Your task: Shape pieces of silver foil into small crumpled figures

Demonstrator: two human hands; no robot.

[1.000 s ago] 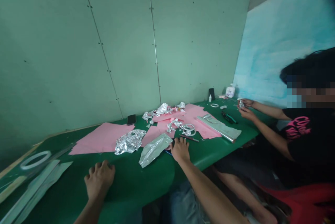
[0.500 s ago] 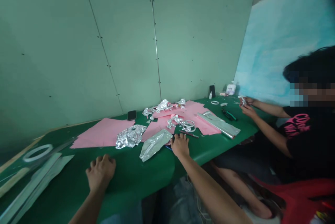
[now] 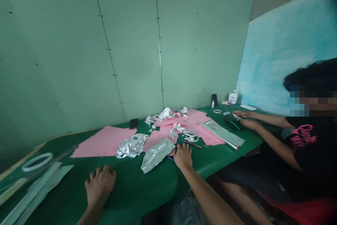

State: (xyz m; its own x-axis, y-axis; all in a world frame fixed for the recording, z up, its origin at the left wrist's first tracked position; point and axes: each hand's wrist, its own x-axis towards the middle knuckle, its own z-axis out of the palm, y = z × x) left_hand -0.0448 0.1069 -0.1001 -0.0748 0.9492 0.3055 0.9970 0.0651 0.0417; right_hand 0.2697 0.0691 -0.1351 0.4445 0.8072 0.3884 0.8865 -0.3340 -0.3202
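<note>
Both of the person's hands rest open and empty on the green tabletop. The fingers of the left hand (image 3: 100, 184) are spread and slightly curled, with nothing beneath them. Just left of the right hand's (image 3: 183, 156) fingertips lies a crumpled foil pouch (image 3: 156, 154), and a dark-handled craft knife (image 3: 191, 144) sits just beyond them, beside a coiled white tape ring (image 3: 191, 135). Farther past the fingers are pink paper sheets (image 3: 105, 142) and a foil roll (image 3: 222, 134). A co-worker's hands (image 3: 244, 119) have dropped from chest height to reach low over the table, fingers extended toward a small foil strip (image 3: 236, 116). The pink lettering on the co-worker's black T-shirt (image 3: 302, 144) is partly hidden and unreadable.
</note>
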